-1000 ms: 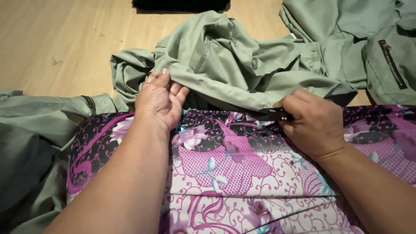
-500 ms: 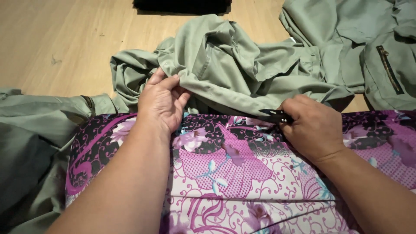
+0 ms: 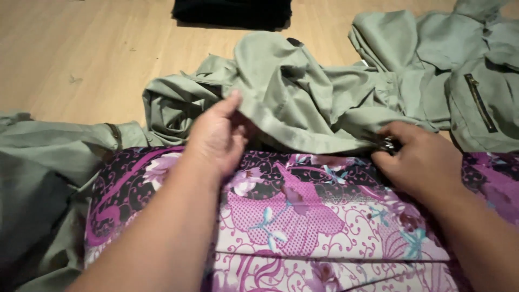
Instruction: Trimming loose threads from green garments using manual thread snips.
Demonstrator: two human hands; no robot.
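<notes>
Hands on sage-green garment [image 3: 303, 103], bunched on the wooden floor [image 3: 81, 48] above the purple floral cloth [image 3: 292, 216]. Left hand [image 3: 219, 135] pinches its hem; right hand [image 3: 419, 157] clenches a small metal fitting — best keep the edge taut, level.

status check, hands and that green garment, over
Left hand pinching the green garment edge. Right hand gripping its hem by a small dark metal piece. Patterned purple cloth underneath.
</notes>
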